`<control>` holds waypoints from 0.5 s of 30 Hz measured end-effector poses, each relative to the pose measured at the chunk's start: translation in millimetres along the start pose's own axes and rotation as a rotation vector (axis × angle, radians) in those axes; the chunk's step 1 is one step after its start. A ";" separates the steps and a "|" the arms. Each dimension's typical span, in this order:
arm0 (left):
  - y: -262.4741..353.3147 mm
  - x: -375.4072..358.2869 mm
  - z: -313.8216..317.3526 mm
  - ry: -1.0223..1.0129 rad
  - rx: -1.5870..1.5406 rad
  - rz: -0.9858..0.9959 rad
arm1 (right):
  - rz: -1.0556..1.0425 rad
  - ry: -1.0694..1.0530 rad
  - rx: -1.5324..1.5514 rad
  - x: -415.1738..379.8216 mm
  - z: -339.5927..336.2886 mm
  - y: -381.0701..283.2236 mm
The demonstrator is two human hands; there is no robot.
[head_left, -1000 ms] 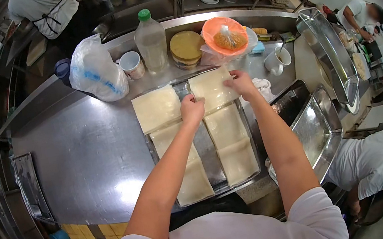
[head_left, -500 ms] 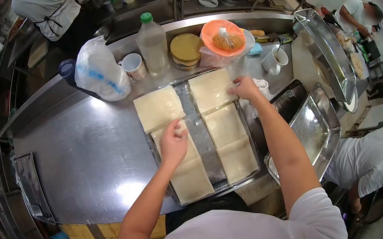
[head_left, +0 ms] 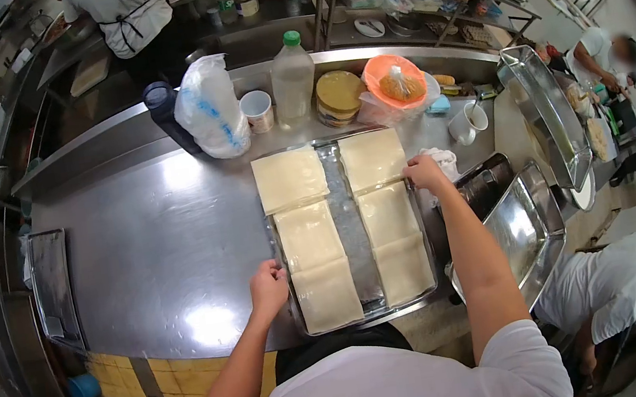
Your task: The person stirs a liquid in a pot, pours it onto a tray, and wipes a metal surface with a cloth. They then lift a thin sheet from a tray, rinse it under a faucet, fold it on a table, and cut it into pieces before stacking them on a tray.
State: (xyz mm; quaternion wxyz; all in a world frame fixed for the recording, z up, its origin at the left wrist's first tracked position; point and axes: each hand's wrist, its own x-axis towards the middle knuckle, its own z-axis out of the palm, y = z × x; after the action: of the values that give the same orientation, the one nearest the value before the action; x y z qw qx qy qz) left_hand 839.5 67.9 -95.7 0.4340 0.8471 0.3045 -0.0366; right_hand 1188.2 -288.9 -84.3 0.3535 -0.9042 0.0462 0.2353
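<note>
1. Centrally, six thin, pale dough sheets lie flat in two columns of three on a metal baking tray (head_left: 347,231), a bare strip running between the columns.
2. The far sheet of the right column, the far-right dough sheet (head_left: 372,158), is the one at the fingers: it extends leftward and away from the right hand (head_left: 427,173), which is at its near right corner and much the nearer of the two hands. The sheet is almost square, with no clear long axis; the tray's runs away from the body.
3. The right forearm reaches forward along the tray's right side, palm downward, fingers bent in at that corner. Whether they pinch the dough or only rest against it, I cannot tell.
4. The left hand (head_left: 269,288) is just beside the tray's left rim, over the steel counter (head_left: 142,280), elbow bent; its fingers are loosely curled and released, with nothing visible in them.
5. Beyond the tray stand a green-capped plastic bottle (head_left: 294,84) and a round tub (head_left: 340,98); rightward are a crumpled white cloth (head_left: 440,160), a white mug (head_left: 469,125) and a deep metal pan (head_left: 515,240).
</note>
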 end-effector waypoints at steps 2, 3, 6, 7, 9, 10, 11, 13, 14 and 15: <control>1.0 2.3 0.6 0.017 0.015 -0.001 | -0.047 0.106 -0.085 -0.5 1.4 6.2; 4.6 2.5 -0.7 0.023 0.031 -0.009 | -0.069 0.157 -0.126 -4.8 2.1 3.4; 6.1 4.9 -0.3 0.059 0.036 -0.029 | -0.146 0.169 -0.144 -18.8 -10.3 -8.0; 5.1 6.7 0.6 0.071 0.033 -0.036 | -0.173 0.167 -0.141 -27.2 -15.0 -15.7; 2.9 10.4 -0.1 0.076 0.042 -0.020 | -0.228 0.162 -0.134 -42.9 -25.0 -32.8; 4.1 10.4 -1.1 0.076 0.047 -0.015 | -0.235 0.148 -0.104 -52.5 -28.8 -42.9; 5.7 9.7 -1.3 0.069 0.060 -0.017 | -0.244 0.132 -0.074 -61.2 -31.8 -53.2; 8.1 7.5 -2.7 0.057 0.088 -0.027 | -0.306 0.118 -0.037 -68.4 -36.7 -64.8; 8.4 5.9 -2.5 0.058 0.094 -0.029 | -0.356 0.119 -0.029 -69.5 -36.7 -68.1; 7.2 4.9 -0.2 0.058 0.101 -0.032 | -0.405 0.121 -0.022 -71.7 -36.5 -71.7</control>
State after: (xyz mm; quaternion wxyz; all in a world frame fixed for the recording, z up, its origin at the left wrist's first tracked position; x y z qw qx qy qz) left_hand 847.4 67.3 -92.1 0.3810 0.8637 0.3282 -0.0340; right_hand 1157.0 -265.5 16.2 0.3805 -0.9111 -0.1181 0.1053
